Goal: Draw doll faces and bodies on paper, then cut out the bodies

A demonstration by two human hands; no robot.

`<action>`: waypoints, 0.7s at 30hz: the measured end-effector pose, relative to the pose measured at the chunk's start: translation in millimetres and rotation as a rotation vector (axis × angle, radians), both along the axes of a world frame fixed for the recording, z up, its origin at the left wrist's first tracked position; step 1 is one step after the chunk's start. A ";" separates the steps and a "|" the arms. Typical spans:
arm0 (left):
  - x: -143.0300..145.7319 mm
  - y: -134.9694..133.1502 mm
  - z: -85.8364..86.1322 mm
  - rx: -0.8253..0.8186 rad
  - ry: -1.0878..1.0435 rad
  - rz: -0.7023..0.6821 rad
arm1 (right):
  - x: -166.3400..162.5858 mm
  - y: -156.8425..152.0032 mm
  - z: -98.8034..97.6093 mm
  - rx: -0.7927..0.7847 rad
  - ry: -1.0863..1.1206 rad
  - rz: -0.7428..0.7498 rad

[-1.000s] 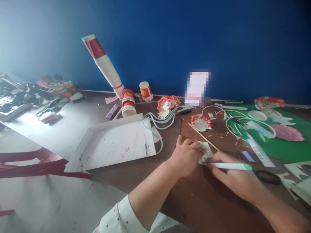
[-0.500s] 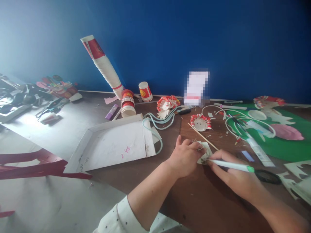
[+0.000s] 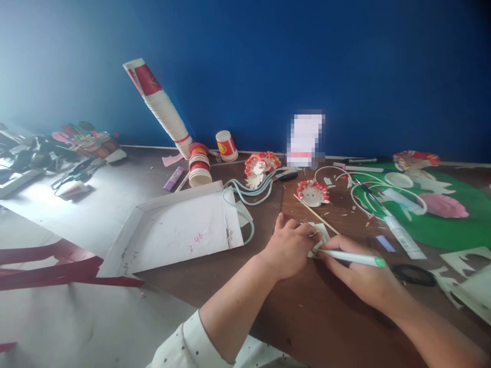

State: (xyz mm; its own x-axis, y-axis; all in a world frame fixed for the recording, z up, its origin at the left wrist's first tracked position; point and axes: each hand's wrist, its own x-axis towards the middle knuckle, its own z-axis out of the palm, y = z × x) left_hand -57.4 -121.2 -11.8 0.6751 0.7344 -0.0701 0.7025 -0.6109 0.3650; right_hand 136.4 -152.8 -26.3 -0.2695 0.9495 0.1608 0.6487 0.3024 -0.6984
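My right hand [image 3: 358, 268] is closed around a marker pen [image 3: 355, 257] with a white barrel and a green end. The marker's tip points left at a small piece of white card [image 3: 321, 232] on the brown table. My left hand [image 3: 286, 248] lies palm down over that card's left side, its fingers bent and apart, pressing on it; the thumb is mostly hidden. Just beyond the hands, a thin wooden stick [image 3: 316, 214] lies at a slant. Behind it sits a cut paper cup piece with a red rolled rim [image 3: 312, 194].
At left are a shallow white box lid [image 3: 172, 230], pale blue tubing [image 3: 251, 193] and a leaning paper cup stack [image 3: 164, 112]. A green sheet [image 3: 441, 232] at right bears a pink piece [image 3: 443, 204] and a glue tube [image 3: 404, 237]. Scissors handles [image 3: 414, 274] lie by my right wrist.
The whole view has shifted slightly. My right hand and the marker have moved a little to the left over the card. My left hand stays on the card.
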 end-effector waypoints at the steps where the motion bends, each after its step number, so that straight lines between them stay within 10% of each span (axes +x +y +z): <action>1: 0.1 0.0 0.0 0.002 -0.001 0.000 | -0.8 -0.3 -0.5 -0.003 0.003 0.006; 21: -0.1 0.3 -3.3 0.036 -0.004 -0.005 | -8.1 -0.9 -3.3 0.057 -0.025 0.030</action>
State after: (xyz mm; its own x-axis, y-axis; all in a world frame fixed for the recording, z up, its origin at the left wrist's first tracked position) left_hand -57.5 -120.9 -15.1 0.6791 0.7329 -0.0414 0.6980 -0.6273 0.3453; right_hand 128.2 -153.7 -29.6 -0.3020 0.9305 0.2075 0.6561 0.3608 -0.6629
